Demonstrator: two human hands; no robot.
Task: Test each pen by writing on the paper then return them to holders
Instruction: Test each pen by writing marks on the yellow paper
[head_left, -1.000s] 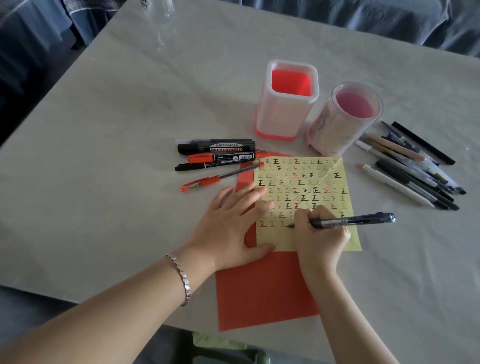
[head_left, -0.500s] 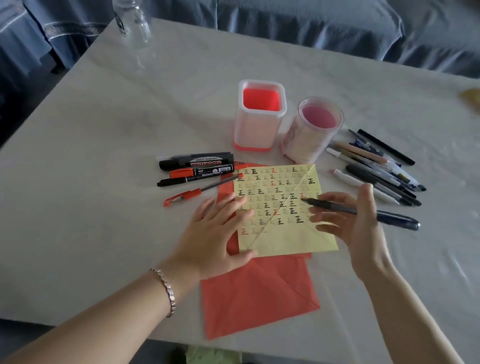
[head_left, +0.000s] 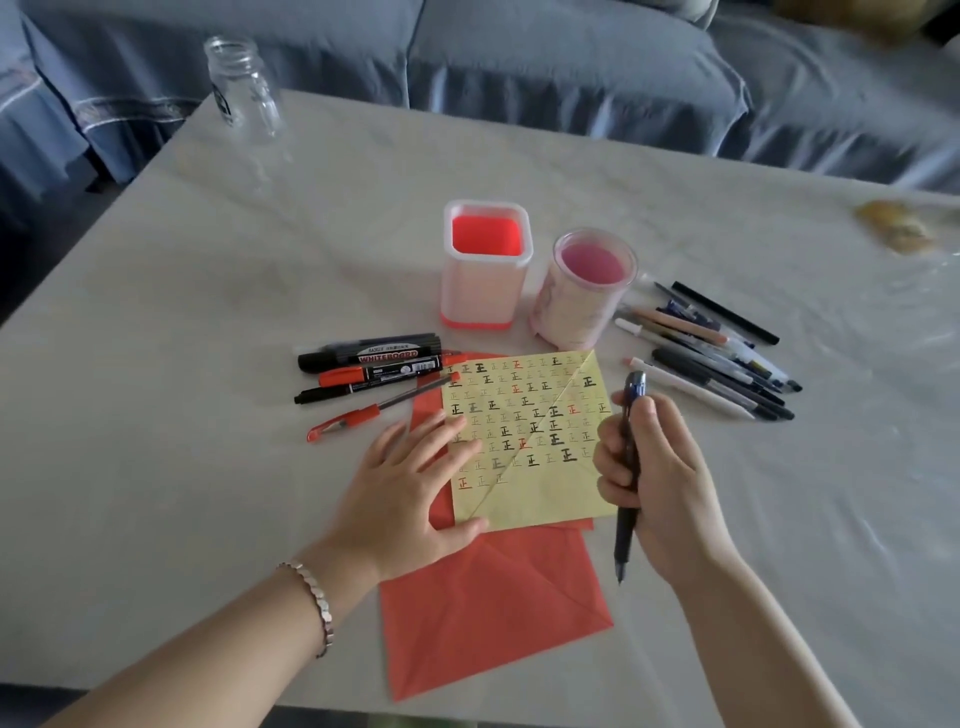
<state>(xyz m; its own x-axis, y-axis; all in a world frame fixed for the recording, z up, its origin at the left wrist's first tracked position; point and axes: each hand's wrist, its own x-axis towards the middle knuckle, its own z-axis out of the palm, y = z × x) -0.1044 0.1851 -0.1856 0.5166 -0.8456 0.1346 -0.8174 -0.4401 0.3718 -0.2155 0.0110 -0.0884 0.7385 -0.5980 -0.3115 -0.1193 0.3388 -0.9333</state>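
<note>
1 pen (head_left: 625, 535), gripped in our right hand (head_left: 660, 478), tip toward us, tail toward the round holder (head_left: 587, 301) ahead; left hand (head_left: 410, 478) flat on paper (head_left: 540, 410).

The right hand (head_left: 662, 470) has lifted the dark blue plastic pen (head_left: 625, 535) off the square yellow paper sheet (head_left: 545, 499). It has turned the pen from crosswise to lengthwise, tip toward the table's (head_left: 208, 415) near edge, beside the sheet's right edge.
</note>
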